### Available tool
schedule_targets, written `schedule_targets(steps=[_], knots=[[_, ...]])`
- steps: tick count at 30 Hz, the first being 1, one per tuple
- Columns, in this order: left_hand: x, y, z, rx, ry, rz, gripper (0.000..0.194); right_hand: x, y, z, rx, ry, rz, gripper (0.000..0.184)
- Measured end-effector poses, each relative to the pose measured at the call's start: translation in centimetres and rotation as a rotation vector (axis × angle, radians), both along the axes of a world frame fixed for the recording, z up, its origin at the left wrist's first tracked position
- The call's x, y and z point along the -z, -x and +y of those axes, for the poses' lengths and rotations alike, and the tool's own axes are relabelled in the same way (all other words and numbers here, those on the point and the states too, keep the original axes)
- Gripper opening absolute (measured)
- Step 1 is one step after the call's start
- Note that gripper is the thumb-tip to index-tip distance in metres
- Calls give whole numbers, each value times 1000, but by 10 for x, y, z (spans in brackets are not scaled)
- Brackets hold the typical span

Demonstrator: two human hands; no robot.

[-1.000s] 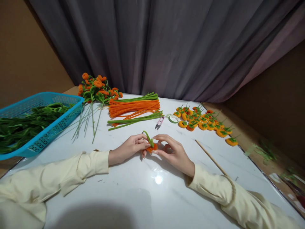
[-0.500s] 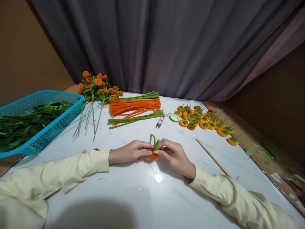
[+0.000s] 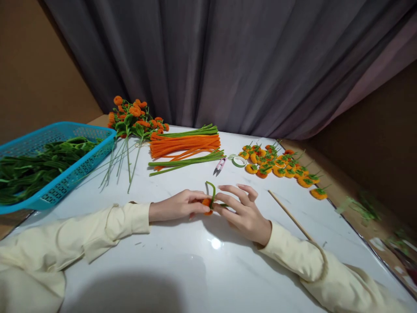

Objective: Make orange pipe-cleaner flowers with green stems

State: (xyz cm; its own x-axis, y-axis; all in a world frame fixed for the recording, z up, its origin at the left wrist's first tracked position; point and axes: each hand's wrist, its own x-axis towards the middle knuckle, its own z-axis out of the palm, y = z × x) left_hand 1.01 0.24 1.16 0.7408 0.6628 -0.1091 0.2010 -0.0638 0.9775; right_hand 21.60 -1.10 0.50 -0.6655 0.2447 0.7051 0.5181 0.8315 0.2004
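Note:
At the middle of the white table [image 3: 182, 269], my left hand [image 3: 177, 206] and my right hand [image 3: 239, 208] meet over a small orange pipe-cleaner piece [image 3: 206, 203]. A green pipe cleaner [image 3: 212, 193] loops up from it between my fingertips. The left hand's fingers are closed around the orange piece. Thumb and forefinger of the right hand pinch the green pipe cleaner, while its other fingers spread out above. Both forearms, in cream sleeves, rest on the table.
A blue basket [image 3: 65, 182] of green leaves sits at the left. Behind my hands lie finished orange flowers on stems [image 3: 132, 119], orange and green pipe cleaners [image 3: 185, 145], pink snips [image 3: 220, 165], a tape roll [image 3: 239, 161], several small orange pieces [image 3: 280, 167] and a wooden stick [image 3: 288, 215].
The green pipe cleaner has been bent from a slanted tip into a loop over the orange piece. My right hand's outer fingers have spread open and both hands have shifted slightly nearer to me.

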Motion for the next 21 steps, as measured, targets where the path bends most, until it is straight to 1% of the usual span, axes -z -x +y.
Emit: schedule_targets(steps=[3,5,8,10,12,14,17,19,21], knots=[[5,0,-3,-43,-231,56,27,1,1,-2,47,-29,57,17],[8,-1,-5,-99,-347,103,28,1,1,-3,50,5,36,21],[11,-1,-8,-157,-481,127,23,1,3,-6,31,107,15,25],[12,0,-10,-152,-571,123,20,2,5,-7,15,208,40,23],[12,0,-11,-133,-627,122,21,3,7,-8,-1,310,81,20],[12,1,-11,-141,-646,130,26,4,9,-7,-15,381,123,17],[11,1,-10,-211,-580,149,29,7,9,-4,-18,452,180,13],[11,1,-9,-279,-506,166,26,7,8,-2,-4,470,210,18],[11,1,-9,-330,-480,183,19,8,7,-3,-16,456,200,29]])
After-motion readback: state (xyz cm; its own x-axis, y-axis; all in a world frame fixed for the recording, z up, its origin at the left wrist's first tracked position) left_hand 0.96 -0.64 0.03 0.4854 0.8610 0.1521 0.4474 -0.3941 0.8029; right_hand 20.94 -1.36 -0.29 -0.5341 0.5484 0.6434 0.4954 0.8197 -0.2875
